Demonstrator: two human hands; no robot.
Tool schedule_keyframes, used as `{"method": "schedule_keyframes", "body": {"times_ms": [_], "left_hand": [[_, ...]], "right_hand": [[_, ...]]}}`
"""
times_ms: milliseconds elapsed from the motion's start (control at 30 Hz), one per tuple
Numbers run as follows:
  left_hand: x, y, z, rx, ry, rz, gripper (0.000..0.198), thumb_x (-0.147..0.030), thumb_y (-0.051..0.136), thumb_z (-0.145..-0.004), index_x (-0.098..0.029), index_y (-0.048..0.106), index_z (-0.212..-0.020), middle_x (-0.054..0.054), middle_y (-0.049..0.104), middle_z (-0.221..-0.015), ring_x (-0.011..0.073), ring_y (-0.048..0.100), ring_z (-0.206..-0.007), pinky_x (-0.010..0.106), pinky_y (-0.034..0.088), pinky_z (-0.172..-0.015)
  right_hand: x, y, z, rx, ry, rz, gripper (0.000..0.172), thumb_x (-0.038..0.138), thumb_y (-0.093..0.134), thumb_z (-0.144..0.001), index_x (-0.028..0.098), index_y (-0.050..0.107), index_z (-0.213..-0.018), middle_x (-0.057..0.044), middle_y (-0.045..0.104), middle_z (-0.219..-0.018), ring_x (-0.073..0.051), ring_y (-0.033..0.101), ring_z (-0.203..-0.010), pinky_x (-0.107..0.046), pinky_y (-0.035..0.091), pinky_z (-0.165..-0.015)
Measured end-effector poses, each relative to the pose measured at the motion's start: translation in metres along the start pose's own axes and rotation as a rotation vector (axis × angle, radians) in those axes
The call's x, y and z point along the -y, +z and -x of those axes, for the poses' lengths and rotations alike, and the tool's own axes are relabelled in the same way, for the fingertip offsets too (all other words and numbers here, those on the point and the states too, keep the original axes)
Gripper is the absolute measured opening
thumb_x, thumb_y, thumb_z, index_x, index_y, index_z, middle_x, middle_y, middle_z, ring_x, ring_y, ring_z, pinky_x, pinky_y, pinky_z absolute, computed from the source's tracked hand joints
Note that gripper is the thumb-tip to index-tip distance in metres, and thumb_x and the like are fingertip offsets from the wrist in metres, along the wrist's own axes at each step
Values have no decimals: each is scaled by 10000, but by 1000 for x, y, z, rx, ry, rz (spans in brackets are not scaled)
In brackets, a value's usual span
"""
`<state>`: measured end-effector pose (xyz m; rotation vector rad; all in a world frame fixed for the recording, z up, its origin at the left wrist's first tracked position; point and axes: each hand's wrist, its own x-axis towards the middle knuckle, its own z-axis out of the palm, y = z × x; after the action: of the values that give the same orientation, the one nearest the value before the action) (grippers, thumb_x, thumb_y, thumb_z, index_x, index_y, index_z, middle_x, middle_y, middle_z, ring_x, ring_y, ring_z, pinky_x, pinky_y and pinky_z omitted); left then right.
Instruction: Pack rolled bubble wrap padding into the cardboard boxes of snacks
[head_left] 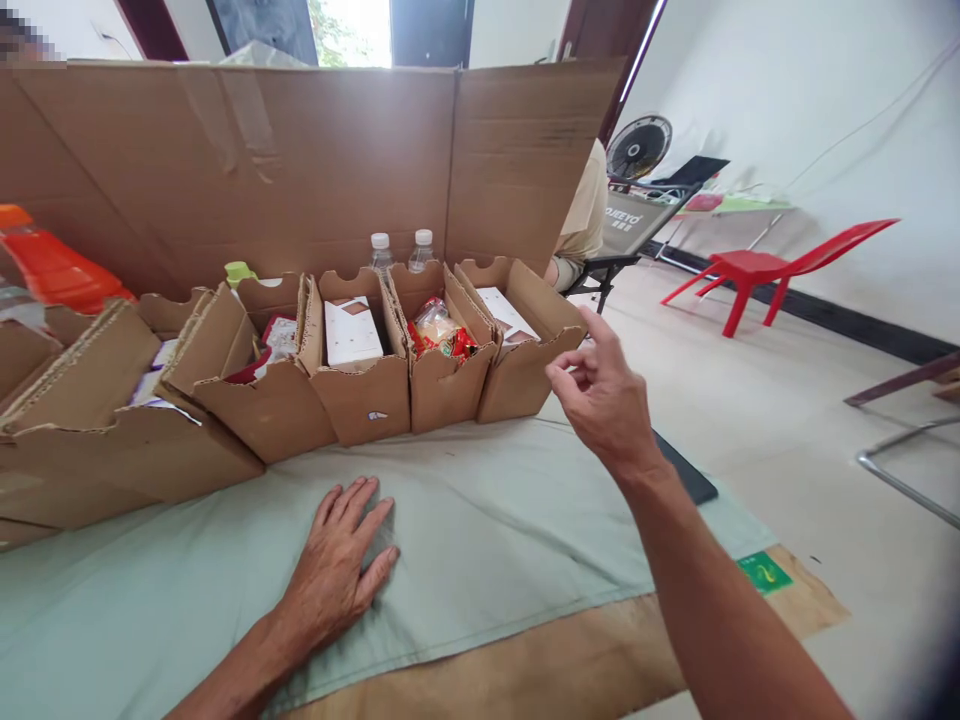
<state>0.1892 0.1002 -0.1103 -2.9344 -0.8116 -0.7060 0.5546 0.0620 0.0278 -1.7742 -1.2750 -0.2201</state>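
Note:
My left hand lies flat on the pale green cloth, fingers stretched out and nothing under it that I can see. Raised beside the rightmost cardboard bin is my right hand. Its fingers are half curled and apart, with nothing visible in them. That bin holds a white box. Left of it, another bin contains a red-and-clear food packet. The bin after that has a second white box standing inside.
More cardboard bins continue leftward, one near an orange bottle. Clear bottles stand behind the row, before a tall cardboard panel. A dark flat object lies beyond my right wrist. A person's sleeve and a red chair are farther right.

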Motion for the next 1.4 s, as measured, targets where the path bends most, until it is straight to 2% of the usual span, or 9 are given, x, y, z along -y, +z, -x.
{"method": "schedule_keyframes", "body": {"times_ms": [133,267,500,733,800,933,1100,1233,1400], "left_hand": [[-1,-2,-2,-1,-6,16,414,-334,504,-999,-165,638,-1353,220,618,-1475,381,583,-1363,648,483,-1104],[-2,-2,0,-9,-31,67,398,-344,534,-983,-168,660,-1316,219,622,-1466,391,574,-1370,663,474,-1114],[0,-8,1,-129,-92,164,389,-347,557,-984,-173,653,-1319,217,576,-1508,401,505,-1440,635,486,-1112],[-2,-41,-2,-216,-157,275,438,-365,569,-999,-183,591,-1397,216,524,-1553,408,486,-1460,639,471,-1131],[-9,-59,-16,-170,-207,370,486,-381,583,-986,-225,559,-1445,173,497,-1595,385,478,-1473,618,476,-1139],[-39,-78,-74,-35,-192,672,671,-341,665,-892,-233,486,-1530,132,460,-1641,341,436,-1515,585,359,-1248],[-76,-47,-152,205,-290,1207,949,-230,760,-726,-151,391,-1597,205,380,-1678,398,325,-1563,588,279,-1274],[-90,-24,-157,291,-333,1297,841,-217,750,-697,-136,509,-1499,208,603,-1469,341,649,-1246,487,554,-1033],[-79,-20,-144,186,-493,1266,863,-252,726,-748,-99,412,-1537,256,529,-1487,354,567,-1317,522,473,-1107]], "right_hand": [[17,-1,-42,282,-122,425,330,262,620,-785,246,767,-1080,-35,731,-763,-231,641,-721,-323,433,-665],[17,-11,-38,277,-107,520,203,262,573,-783,250,770,-834,-56,746,-744,-243,636,-690,-322,373,-613],[25,-94,75,127,-89,390,217,379,574,-838,294,759,-911,-10,753,-722,-210,624,-557,-335,428,-562],[49,-160,182,32,-15,255,181,296,615,-855,331,747,-973,-5,787,-908,-226,739,-772,-361,579,-687],[51,-162,205,-28,91,236,220,356,670,-865,336,734,-1074,-23,783,-950,-240,741,-791,-385,595,-724],[50,-148,240,-245,377,124,770,546,745,-842,311,477,-1525,-79,759,-1089,-298,739,-909,-494,590,-881],[31,-125,258,-59,502,86,864,707,735,-749,290,513,-1472,-134,667,-1333,-351,724,-993,-469,585,-752],[27,-110,257,-7,491,108,833,746,711,-734,285,533,-1405,-143,617,-1389,-376,710,-1035,-517,565,-839],[34,-105,252,-78,553,95,923,770,716,-719,269,497,-1463,-164,581,-1447,-429,662,-1152,-612,504,-971]]}}
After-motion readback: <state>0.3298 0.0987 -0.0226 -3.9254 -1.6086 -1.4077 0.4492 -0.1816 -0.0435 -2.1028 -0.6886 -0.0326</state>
